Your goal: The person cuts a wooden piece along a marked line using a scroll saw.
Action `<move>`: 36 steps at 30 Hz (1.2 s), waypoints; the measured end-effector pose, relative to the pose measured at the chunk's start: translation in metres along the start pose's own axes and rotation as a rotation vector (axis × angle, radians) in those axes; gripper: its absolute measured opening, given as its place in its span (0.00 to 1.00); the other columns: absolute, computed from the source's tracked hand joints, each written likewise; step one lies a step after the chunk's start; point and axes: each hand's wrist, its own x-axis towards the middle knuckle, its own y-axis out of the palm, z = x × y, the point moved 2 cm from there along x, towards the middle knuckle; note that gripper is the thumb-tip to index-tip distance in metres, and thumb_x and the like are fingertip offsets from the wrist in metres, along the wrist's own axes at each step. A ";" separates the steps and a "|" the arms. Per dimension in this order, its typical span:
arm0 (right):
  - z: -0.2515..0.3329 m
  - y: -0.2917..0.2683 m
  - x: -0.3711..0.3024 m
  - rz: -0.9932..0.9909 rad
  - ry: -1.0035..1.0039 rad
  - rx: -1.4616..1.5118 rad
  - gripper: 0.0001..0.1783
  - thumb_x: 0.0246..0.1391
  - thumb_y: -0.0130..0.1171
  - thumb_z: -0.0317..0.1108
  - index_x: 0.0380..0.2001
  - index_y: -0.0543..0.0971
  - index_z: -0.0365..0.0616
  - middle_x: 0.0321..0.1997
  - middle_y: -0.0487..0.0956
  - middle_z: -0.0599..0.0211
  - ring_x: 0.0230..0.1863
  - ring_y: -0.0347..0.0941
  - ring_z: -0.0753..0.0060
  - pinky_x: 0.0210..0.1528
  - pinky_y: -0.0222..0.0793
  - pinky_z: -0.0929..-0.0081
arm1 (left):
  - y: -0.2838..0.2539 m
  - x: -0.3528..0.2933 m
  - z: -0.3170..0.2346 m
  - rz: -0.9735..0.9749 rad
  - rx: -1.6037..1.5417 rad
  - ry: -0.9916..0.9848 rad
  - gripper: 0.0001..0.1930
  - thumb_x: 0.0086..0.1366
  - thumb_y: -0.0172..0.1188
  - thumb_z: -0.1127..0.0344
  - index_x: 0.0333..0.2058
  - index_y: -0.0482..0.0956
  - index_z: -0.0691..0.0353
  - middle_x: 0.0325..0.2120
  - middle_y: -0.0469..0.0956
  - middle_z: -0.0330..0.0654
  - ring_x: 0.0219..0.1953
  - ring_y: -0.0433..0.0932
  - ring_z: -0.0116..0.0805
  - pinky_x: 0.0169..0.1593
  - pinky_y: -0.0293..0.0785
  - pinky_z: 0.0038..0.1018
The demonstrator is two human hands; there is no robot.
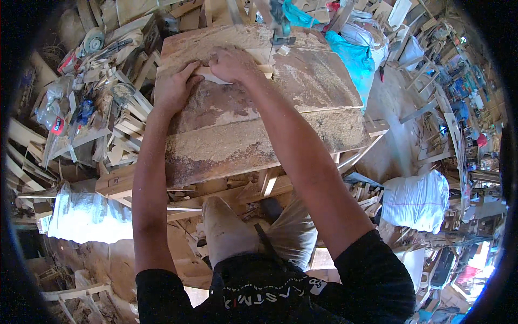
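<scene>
A pale piece of wood lies at the far left of a sawdust-covered wooden worktable. My left hand grips its left end, thumb and fingers closed against it. Over its top and right part my right hand is closed, hiding much of the piece. Just right of that hand, a pale wooden end shows; I cannot tell whether it belongs to the same piece. Beyond it, a blue-green band saw guide hangs over the table, with a thin blade below and a small offcut beside it.
Scrap wood and a plastic bottle crowd the left side. A turquoise bag leans at the table's right edge. White sacks stand at lower left and right. My legs are close to the table's front edge.
</scene>
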 end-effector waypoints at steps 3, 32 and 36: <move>0.006 -0.003 -0.002 0.009 0.027 -0.029 0.35 0.63 0.45 0.50 0.70 0.69 0.45 0.69 0.72 0.44 0.69 0.69 0.44 0.73 0.62 0.52 | -0.003 -0.001 0.001 -0.001 -0.003 -0.007 0.21 0.67 0.65 0.56 0.56 0.80 0.52 0.52 0.83 0.48 0.51 0.82 0.53 0.54 0.77 0.43; -0.003 0.021 0.015 -0.149 0.023 -0.019 0.37 0.63 0.46 0.53 0.72 0.66 0.50 0.72 0.70 0.47 0.70 0.68 0.43 0.73 0.62 0.52 | 0.001 -0.002 0.015 0.034 0.020 -0.025 0.21 0.72 0.59 0.52 0.58 0.79 0.54 0.57 0.79 0.42 0.51 0.82 0.52 0.55 0.76 0.41; -0.028 0.023 0.025 -0.019 0.047 0.060 0.41 0.62 0.46 0.58 0.74 0.63 0.50 0.77 0.63 0.49 0.78 0.56 0.44 0.79 0.50 0.50 | 0.010 0.011 0.001 0.006 -0.016 0.006 0.20 0.71 0.59 0.51 0.56 0.80 0.54 0.55 0.81 0.43 0.52 0.82 0.51 0.55 0.76 0.41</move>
